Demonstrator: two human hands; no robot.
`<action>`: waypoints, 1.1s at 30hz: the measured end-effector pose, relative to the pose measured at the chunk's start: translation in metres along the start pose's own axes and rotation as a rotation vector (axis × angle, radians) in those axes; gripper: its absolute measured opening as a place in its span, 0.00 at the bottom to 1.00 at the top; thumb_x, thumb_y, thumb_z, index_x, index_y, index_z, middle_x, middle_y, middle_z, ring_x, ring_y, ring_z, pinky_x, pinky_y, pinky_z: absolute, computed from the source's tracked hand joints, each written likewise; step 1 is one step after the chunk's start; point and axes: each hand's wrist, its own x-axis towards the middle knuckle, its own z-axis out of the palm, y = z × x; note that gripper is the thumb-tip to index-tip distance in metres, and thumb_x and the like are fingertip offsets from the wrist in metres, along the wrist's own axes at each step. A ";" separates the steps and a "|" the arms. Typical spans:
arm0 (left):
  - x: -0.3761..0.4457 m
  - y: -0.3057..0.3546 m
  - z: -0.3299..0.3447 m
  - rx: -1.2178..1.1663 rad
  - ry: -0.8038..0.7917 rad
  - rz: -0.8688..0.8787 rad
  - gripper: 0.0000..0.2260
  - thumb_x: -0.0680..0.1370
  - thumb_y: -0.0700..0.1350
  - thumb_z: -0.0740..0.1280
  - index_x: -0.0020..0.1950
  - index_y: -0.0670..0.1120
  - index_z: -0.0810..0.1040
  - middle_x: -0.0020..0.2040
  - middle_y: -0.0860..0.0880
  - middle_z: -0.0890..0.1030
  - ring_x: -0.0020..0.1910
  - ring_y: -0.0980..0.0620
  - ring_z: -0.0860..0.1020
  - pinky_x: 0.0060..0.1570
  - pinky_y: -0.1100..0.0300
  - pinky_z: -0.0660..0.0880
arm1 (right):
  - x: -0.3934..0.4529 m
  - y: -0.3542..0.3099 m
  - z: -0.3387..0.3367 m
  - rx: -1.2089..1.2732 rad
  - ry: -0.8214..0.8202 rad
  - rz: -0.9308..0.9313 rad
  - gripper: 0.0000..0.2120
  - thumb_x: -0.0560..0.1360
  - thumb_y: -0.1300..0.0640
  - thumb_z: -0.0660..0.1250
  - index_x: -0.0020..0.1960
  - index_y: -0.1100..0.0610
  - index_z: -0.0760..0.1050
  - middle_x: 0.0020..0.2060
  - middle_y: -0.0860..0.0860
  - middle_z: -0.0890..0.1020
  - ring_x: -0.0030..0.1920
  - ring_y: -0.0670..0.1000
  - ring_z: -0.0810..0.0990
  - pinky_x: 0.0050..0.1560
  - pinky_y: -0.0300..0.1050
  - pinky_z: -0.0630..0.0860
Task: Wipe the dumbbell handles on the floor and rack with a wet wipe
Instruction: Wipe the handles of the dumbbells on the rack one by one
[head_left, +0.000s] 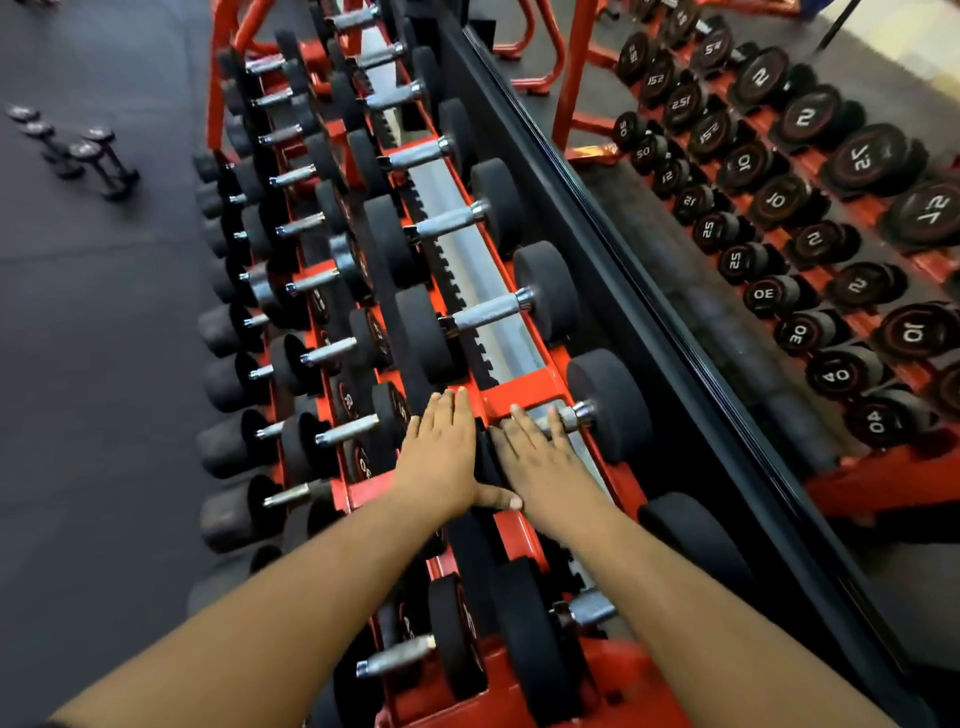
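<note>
- My right hand (535, 457) lies flat, palm down, fingers stretched out and close together; the fingertips (555, 415) rest on the knurled chrome handle (563, 420) of the dumbbell on the top tier of the rack (524, 387). It grips nothing that I can see.
- My left hand (441, 452) is also flat and palm down, fingers extended side by side, lying over the near black head of that same dumbbell; its thumb (501, 500) sticks out to the right and touches my right wrist.
- I cannot tell whether a wipe sits under either palm; none shows.
- The handle's long axis runs across the rack, from lower left up to the right, ending at the far black head (613, 402), which sits just beside the mirror's dark frame (582, 208).
- The other top-tier dumbbells (488, 312) lie parallel to it, all handles pointing the same way, lined up away from me over a grey strip.
- Lower tiers to the left hold smaller dumbbells (332, 353) with the same orientation.
- The mirror (779, 208) on the right shows reflected numbered weight ends.
- Far left, on the dark floor (104, 312), a few small dumbbells (88, 156) stand well apart from the rack.
- Both bare forearms reach in from the bottom edge.
</note>
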 end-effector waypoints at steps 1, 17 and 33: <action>0.000 0.004 -0.004 0.045 -0.019 -0.008 0.70 0.58 0.70 0.80 0.83 0.40 0.43 0.84 0.42 0.50 0.84 0.45 0.47 0.81 0.43 0.49 | 0.009 -0.001 -0.003 -0.016 -0.008 0.002 0.30 0.73 0.48 0.67 0.71 0.61 0.69 0.66 0.58 0.74 0.75 0.60 0.66 0.77 0.69 0.51; 0.002 0.008 -0.007 0.148 -0.003 -0.034 0.61 0.57 0.60 0.82 0.79 0.41 0.54 0.78 0.43 0.63 0.79 0.43 0.60 0.78 0.43 0.60 | 0.026 -0.007 -0.007 -0.131 0.008 0.049 0.24 0.79 0.52 0.61 0.73 0.61 0.68 0.77 0.60 0.64 0.80 0.61 0.53 0.77 0.68 0.47; 0.001 0.009 -0.009 0.137 0.005 -0.027 0.61 0.57 0.61 0.83 0.80 0.41 0.54 0.78 0.43 0.64 0.79 0.43 0.61 0.78 0.44 0.60 | 0.044 -0.008 -0.025 0.048 -0.112 0.133 0.12 0.79 0.55 0.61 0.61 0.53 0.73 0.56 0.51 0.81 0.61 0.55 0.77 0.76 0.58 0.57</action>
